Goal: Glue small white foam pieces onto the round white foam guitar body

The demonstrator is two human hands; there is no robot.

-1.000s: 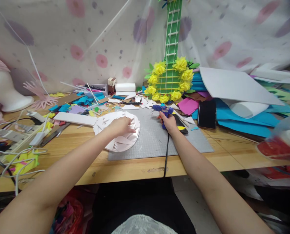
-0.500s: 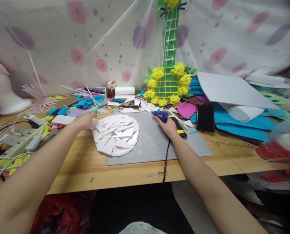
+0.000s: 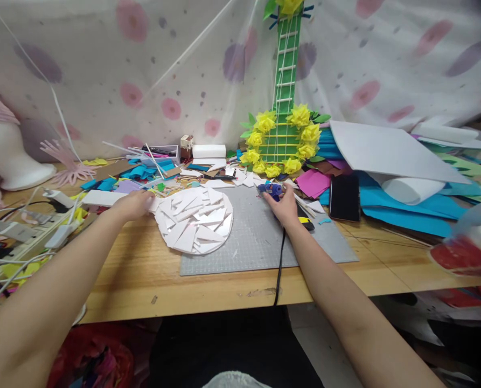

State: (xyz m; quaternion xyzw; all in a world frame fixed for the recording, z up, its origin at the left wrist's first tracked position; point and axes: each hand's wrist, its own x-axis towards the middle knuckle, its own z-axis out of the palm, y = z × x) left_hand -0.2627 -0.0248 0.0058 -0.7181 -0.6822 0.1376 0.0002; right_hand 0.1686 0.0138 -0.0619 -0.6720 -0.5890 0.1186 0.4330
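My left hand [image 3: 136, 205] is closed round the long white neck of a flat foam-board shape. The round end [image 3: 197, 221] of this shape is covered with overlapping jagged white pieces and lies partly over the grey cutting mat [image 3: 248, 253]. The neck [image 3: 103, 198] sticks out to the left past my fingers. At the mat's far side, my right hand [image 3: 283, 205] has its thumb and fingers spread beside a blue glue gun [image 3: 270, 188]. A black cord [image 3: 279, 269] runs from there over the table's front edge. A black-and-yellow object [image 3: 306, 222] is partly hidden by my hand.
A green paper guitar with yellow flowers [image 3: 286, 116] leans on the back curtain. To the right are a phone [image 3: 344, 196], blue sheets [image 3: 410, 213] and a plastic cup [image 3: 466, 248]. Scraps, a power strip [image 3: 18, 237] and a foam head [image 3: 9, 151] fill the left.
My right hand's fingers have loosened from round the glue gun, which stays in place. My left hand has shifted along the neck, and the round end is slightly tilted or turned.
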